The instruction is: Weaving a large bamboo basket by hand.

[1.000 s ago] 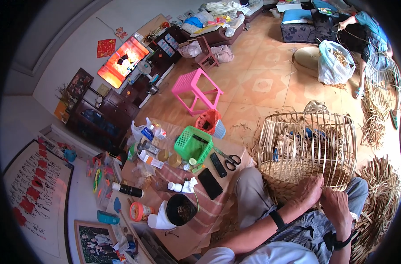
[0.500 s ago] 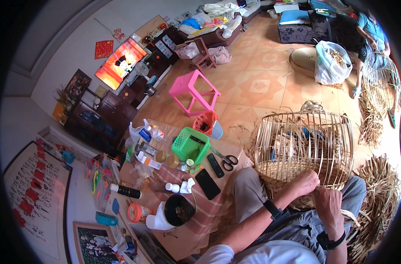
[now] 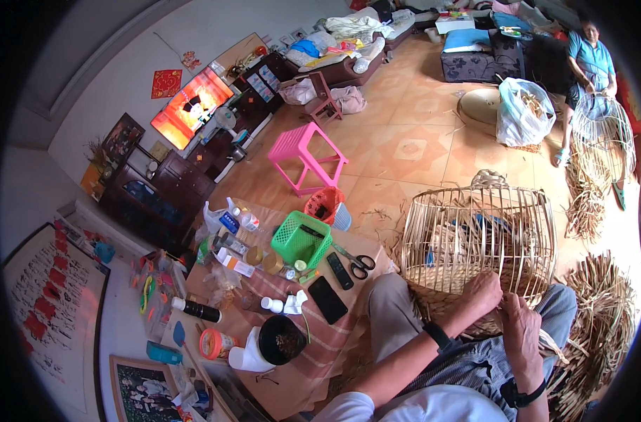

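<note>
A half-woven basket (image 3: 433, 292) of straw lies across my lap, its thin upright ribs forming an open cage on the far side. My left hand (image 3: 481, 294) is closed at the near edge of the weave, pinching a straw strand. Close beside it, my right hand (image 3: 522, 327) is closed too, its fingertips meeting the left hand's at the strand. Loose straw ends (image 3: 554, 344) stick out beyond the right wrist. The fingers hide most of the strand. Straw and something blue show through the ribs.
On my left a table (image 3: 264, 394) carries scissors (image 3: 363, 263), a phone (image 3: 327, 299), a green basket (image 3: 301, 239) and a black bowl (image 3: 282, 340). Straw heaps (image 3: 598, 316) lie at right. A pink stool (image 3: 308, 158) stands ahead. A co-worker (image 3: 591, 63) holds another basket frame (image 3: 602, 126).
The view has shifted slightly, moving the whole scene a little. My hands stay together at the weave, fingers still closed. The co-worker shows more fully.
</note>
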The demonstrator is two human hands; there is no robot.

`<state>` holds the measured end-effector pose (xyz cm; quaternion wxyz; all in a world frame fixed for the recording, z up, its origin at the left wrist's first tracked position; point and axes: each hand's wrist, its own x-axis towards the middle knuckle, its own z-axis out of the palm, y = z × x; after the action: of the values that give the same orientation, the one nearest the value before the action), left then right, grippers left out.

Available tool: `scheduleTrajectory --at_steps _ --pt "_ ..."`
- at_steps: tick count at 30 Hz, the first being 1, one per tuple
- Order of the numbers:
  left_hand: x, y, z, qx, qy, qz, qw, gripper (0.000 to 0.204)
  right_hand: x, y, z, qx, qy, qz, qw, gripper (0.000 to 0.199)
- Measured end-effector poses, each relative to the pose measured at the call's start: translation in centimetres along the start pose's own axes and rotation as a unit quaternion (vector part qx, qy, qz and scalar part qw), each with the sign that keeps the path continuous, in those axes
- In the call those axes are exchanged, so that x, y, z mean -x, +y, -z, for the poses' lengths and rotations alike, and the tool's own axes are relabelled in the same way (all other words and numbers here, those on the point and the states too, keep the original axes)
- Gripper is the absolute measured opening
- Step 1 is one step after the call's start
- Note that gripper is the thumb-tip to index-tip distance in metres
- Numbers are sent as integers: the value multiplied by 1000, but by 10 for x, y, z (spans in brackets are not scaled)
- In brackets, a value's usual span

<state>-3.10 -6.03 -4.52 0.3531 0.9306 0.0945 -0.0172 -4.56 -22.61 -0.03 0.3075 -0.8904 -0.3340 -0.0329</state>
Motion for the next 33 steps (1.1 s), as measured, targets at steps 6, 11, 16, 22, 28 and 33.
scheduleTrajectory --at_steps 6,11,16,22,28,33 --pt "-15 -6 16 27 -104 17 994 13 -7 3 -11 28 -4 2 1000 23" --pt "-6 8 6 -1 45 54 998 16 -1 -3 -4 -13 -12 -22 1000 20" --pt "-7 11 8 -48 25 62 997 18 -2 0 -9 -8 -18 -29 999 19" --pt "-13 1 16 -33 -50 29 998 22 -10 -2 -11 16 -27 -12 999 18" --pt "-3 -9 -8 -7 69 -8 998 22 -1 -20 15 47 -55 -16 997 16" --pt "-1 1 -15 -17 79 66 995 20 -5 -17 13 38 -56 -26 997 13"
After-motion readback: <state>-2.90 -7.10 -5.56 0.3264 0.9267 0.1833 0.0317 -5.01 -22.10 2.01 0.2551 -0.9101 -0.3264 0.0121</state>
